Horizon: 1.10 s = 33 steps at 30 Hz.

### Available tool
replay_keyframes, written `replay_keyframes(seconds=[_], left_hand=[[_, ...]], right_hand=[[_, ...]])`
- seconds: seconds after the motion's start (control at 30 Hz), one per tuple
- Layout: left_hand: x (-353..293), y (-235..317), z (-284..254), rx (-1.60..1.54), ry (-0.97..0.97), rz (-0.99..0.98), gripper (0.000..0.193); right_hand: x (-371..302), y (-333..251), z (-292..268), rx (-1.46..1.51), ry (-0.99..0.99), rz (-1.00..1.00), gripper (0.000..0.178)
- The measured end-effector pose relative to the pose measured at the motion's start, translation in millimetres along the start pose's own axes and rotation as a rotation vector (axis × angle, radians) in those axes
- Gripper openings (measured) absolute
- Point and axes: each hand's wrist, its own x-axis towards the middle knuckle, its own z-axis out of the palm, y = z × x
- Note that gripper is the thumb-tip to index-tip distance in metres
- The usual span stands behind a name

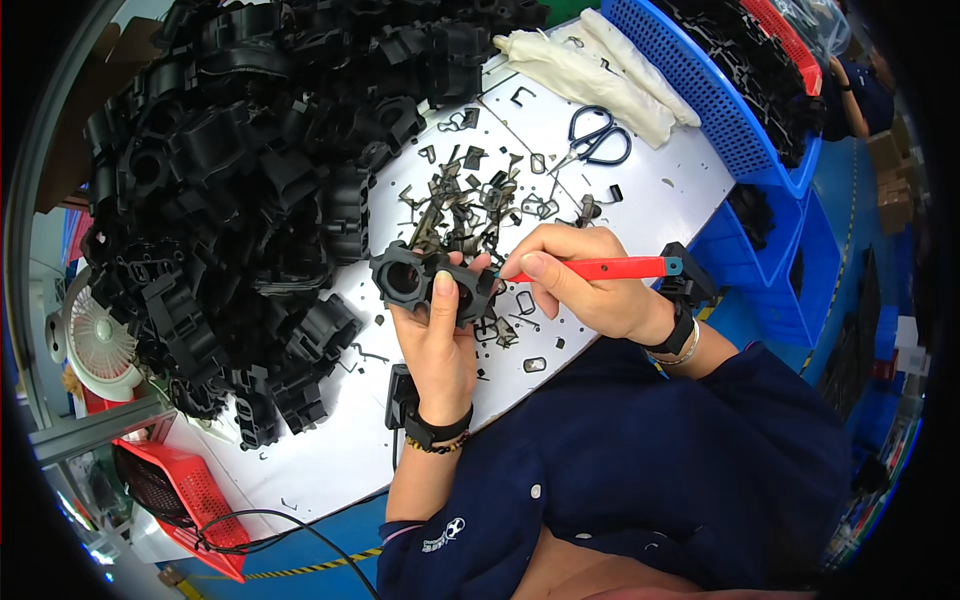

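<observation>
My left hand (440,345) is wrapped around a black plastic part (432,282) with two round openings, thumb pressed across its front and fingers curled behind it, holding it up just above the white tabletop (660,190). My right hand (585,285) is closed in a pen-style grip on a red-handled trimming tool (600,268), whose tip meets the right edge of the part; the handle runs out to the right, ending in a small blue cap.

Directly behind the held part I see a scatter of thin black trimmings (470,200) spread over the tabletop, with a few more scraps lying under and beside my hands. To my left a big heap of similar black parts (250,170) covers most of that side of the tabletop. Farther back lie blue-handled scissors (598,138), and just beyond them a pair of white gloves (600,65). A blue bin (720,110) sits at the far right edge, well apart from my hands.
</observation>
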Motion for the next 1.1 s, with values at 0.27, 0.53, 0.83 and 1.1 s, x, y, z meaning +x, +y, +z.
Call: replay_keyframes(seconds=[0.27,0.53,0.83,1.1], left_hand=[[-0.8,-3.5,-1.9,0.053,-0.032,0.042,0.038],[-0.2,-1.9,-5.1,-0.034,-0.079,0.005,0.041],[-0.6,-1.7,-0.9,0.030,-0.099,0.030,0.040],[-0.4,-7.8,-4.5,0.127,-0.056,0.118,0.041]], right_hand=[[2.4,2.7,-0.7,0.031,-0.028,0.017,0.028],[5.3,22.7,-2.2,0.412,-0.106,0.103,0.044],[12.6,20.9,-7.0,0.363,0.084,-0.087,0.038],[9.0,18.5,3.1,-0.312,0.136,-0.225,0.013]])
